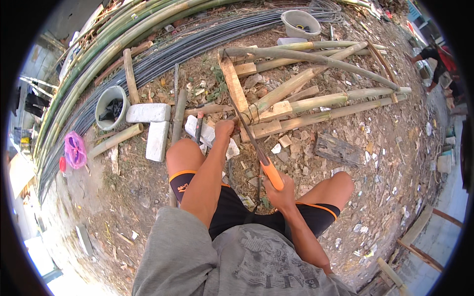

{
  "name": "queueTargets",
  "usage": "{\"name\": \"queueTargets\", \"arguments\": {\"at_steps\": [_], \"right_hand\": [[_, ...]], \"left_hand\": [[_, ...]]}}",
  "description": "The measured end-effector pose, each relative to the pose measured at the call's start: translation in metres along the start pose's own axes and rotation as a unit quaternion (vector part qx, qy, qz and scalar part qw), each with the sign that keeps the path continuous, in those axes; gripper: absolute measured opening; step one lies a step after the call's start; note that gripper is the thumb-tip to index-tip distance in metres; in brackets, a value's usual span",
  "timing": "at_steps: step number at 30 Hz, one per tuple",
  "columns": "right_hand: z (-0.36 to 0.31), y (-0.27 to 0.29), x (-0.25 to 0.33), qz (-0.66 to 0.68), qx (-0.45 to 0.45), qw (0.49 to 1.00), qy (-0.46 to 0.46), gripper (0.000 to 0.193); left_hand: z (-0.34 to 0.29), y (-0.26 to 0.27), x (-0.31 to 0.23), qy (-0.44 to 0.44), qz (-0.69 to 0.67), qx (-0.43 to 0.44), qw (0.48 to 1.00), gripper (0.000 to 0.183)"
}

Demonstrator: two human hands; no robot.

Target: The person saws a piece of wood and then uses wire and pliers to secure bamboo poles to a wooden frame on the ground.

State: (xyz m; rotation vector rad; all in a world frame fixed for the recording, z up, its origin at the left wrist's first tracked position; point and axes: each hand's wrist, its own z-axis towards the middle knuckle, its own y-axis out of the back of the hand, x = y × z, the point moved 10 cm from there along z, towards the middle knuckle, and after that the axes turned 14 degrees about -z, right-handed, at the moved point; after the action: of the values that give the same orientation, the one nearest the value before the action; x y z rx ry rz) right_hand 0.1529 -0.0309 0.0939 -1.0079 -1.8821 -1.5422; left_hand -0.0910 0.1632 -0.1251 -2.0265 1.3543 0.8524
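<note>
Gripping in the right hand (281, 192) an orange-handled saw (267, 165) slanted across the near end of a bamboo-and-timber frame (290, 87) on littered ground (385, 190); curling the left hand (225, 129) beside it, impossible to tell around what.

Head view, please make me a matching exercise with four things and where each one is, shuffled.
Things:
1. Handsaw
2. Black plastic bag
3. Pink plastic bag
4. Weathered plank

Places:
A. On the ground ahead of the right knee
B. Gripped in the right hand
C. Farthest left of these four
D. Inside a bucket

Pairs: 1-B, 2-D, 3-C, 4-A
</note>
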Motion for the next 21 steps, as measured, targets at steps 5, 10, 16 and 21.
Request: {"name": "queueTargets", "arguments": {"at_steps": [5,10,16,21], "right_hand": [[0.010,-0.009,-0.007,0.045,-0.043,0.998,0.021,0.016],[0.007,-0.001,-0.009,0.062,-0.025,0.998,-0.012,0.021],[0.014,-0.007,0.002,0.080,0.001,0.997,-0.018,0.027],[0.014,-0.006,-0.015,0.088,-0.012,0.996,-0.019,0.021]], "left_hand": [[-0.011,0.012,-0.117,-0.244,0.434,-0.082,0.863,0.042],[-0.066,-0.130,-0.208,-0.412,0.426,0.059,0.803,0.058],[0.002,-0.199,-0.112,-0.236,0.732,0.181,0.613,0.058],[0.008,-0.218,-0.116,-0.215,0.708,0.145,0.658,0.054]]}}
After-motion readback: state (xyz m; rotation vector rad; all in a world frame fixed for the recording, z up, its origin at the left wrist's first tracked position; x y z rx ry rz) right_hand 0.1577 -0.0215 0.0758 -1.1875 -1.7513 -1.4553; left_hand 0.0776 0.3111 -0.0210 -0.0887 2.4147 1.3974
